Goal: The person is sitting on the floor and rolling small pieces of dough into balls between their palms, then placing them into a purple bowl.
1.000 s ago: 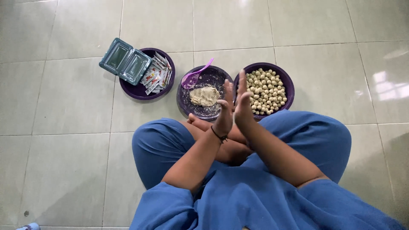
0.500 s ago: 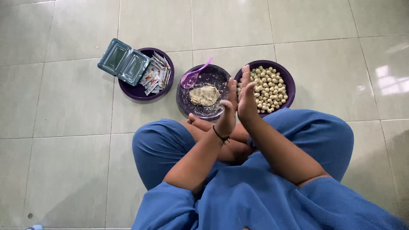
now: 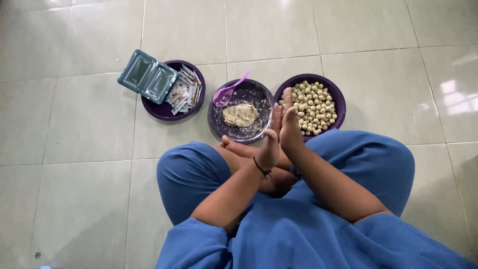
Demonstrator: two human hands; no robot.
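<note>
The person sits cross-legged on a pale tiled floor [image 3: 89, 129], in blue clothes, with both forearms raised in front of the knees. The left hand [image 3: 270, 144] and the right hand [image 3: 288, 124] stand upright and press flat against each other, palm to palm, fingers straight and pointing away from the body. Whether anything lies between the palms cannot be told, since the hands hide it. A dark band [image 3: 261, 168] circles the left wrist.

Three purple bowls stand in a row on the floor just beyond the feet. The middle bowl [image 3: 249, 92] holds a lump of beige dough [image 3: 240, 114] with crumbs smeared around its inside, and a pink spoon [image 3: 230, 91] leans on its far left rim. The joined hands rise just in front of this bowl's right rim and the next bowl's left rim (they overlap both in the view). The right bowl [image 3: 334, 94] is filled with many small round pale balls [image 3: 312, 107]. The left bowl [image 3: 164, 110] stands a little apart from the middle one and holds a heap of small sachets [image 3: 183, 92]; a grey-green plastic tray [image 3: 148, 76] with two compartments rests tilted on its far left rim.
</note>
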